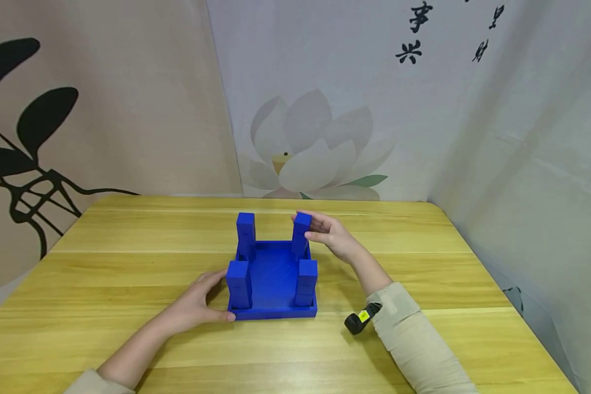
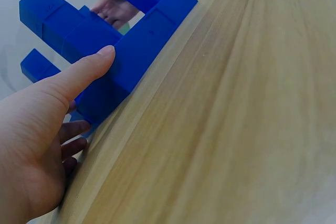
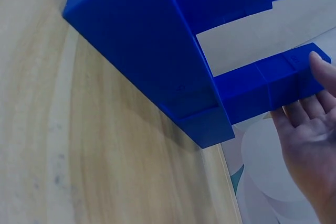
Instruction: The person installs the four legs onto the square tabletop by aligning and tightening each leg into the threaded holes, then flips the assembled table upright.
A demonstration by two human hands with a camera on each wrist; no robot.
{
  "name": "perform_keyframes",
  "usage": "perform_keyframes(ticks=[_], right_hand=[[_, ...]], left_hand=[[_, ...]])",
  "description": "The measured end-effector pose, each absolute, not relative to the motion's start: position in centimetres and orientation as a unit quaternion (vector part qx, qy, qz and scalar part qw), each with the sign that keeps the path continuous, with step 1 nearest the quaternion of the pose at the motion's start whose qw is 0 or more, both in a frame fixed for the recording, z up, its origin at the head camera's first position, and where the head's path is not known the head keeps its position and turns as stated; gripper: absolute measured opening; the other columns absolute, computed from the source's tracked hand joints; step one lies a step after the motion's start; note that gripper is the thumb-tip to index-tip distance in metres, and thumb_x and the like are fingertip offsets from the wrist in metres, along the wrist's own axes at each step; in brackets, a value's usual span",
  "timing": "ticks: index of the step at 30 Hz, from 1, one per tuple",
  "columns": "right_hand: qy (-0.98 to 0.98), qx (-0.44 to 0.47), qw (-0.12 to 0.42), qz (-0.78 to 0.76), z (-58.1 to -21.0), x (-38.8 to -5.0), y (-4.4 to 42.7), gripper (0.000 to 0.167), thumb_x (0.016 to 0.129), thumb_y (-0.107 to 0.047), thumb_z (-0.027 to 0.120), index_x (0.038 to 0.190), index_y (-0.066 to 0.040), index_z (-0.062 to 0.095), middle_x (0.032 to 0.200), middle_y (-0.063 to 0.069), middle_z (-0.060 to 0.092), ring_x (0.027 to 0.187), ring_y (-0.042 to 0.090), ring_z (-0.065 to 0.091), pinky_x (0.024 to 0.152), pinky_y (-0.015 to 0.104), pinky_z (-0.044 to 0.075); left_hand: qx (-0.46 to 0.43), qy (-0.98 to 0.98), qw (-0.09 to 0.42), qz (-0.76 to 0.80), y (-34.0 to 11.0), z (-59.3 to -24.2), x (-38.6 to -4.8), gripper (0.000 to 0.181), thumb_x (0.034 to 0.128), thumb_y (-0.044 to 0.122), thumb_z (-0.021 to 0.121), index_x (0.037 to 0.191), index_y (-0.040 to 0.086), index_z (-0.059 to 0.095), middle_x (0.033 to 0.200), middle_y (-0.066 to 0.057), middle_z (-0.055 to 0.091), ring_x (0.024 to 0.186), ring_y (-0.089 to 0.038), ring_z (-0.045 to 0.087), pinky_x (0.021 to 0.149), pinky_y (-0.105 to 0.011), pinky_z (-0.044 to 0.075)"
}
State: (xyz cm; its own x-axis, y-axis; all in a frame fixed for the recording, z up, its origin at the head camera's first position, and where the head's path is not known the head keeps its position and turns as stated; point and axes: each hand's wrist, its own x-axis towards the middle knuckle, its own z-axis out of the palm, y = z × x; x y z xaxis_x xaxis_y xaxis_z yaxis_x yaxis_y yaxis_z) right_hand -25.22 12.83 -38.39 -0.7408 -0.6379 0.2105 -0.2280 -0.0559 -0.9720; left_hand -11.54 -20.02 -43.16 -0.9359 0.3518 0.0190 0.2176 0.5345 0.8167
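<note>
A shallow blue tray [image 1: 274,280] stands on the table with an upright blue post at each corner. My left hand [image 1: 197,306] grips the tray's near left corner, below the near left post [image 1: 239,285]. In the left wrist view the thumb [image 2: 86,72] lies on the front wall and the fingers bend along the left side. My right hand [image 1: 332,235] holds the top of the far right post [image 1: 300,232] between thumb and fingers. The right wrist view shows that post [image 3: 262,85] standing in the tray's corner. The near right post [image 1: 306,282] and far left post [image 1: 245,235] are untouched.
The wooden table [image 1: 128,262] reaches back to a printed cloth backdrop [image 1: 325,82], with another cloth [image 1: 537,137] along the right side. A black wrist camera [image 1: 357,323] on a strap sits at the right sleeve's cuff.
</note>
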Motion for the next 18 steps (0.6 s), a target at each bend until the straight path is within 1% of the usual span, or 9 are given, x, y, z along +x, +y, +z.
perform_keyframes(ticks=[6,12,18], right_hand=[[0.679,-0.312,0.15,-0.648,-38.42,-25.17,12.79,0.05,0.096,-0.005,0.056,0.144,-0.002,0.041,0.14,0.013,0.049,0.128,0.026,0.046,0.103,0.039,0.039],[0.689,-0.299,0.132,-0.647,-38.58,-24.96,12.76,0.05,0.095,-0.004,0.057,0.143,-0.002,0.042,0.139,0.014,0.05,0.127,0.027,0.048,0.101,0.039,0.041],[0.703,-0.256,0.115,-0.653,-38.7,-24.63,12.61,0.054,0.092,-0.003,0.062,0.142,0.002,0.041,0.136,0.017,0.052,0.124,0.028,0.05,0.099,0.039,0.043]], left_hand=[[0.167,0.872,0.066,0.456,-20.02,-43.32,-11.68,0.103,0.0676,0.043,0.085,0.146,0.0,0.034,0.143,-0.022,0.038,0.131,-0.042,0.031,0.102,-0.063,0.028],[0.171,0.871,0.06,0.456,-19.91,-43.29,-11.69,0.102,0.0673,0.043,0.086,0.146,0.001,0.035,0.143,-0.021,0.039,0.131,-0.042,0.031,0.102,-0.063,0.027],[0.169,0.873,0.062,0.454,-19.77,-43.21,-11.69,0.103,0.0672,0.044,0.085,0.146,0.001,0.035,0.143,-0.022,0.038,0.131,-0.042,0.03,0.102,-0.064,0.027]])
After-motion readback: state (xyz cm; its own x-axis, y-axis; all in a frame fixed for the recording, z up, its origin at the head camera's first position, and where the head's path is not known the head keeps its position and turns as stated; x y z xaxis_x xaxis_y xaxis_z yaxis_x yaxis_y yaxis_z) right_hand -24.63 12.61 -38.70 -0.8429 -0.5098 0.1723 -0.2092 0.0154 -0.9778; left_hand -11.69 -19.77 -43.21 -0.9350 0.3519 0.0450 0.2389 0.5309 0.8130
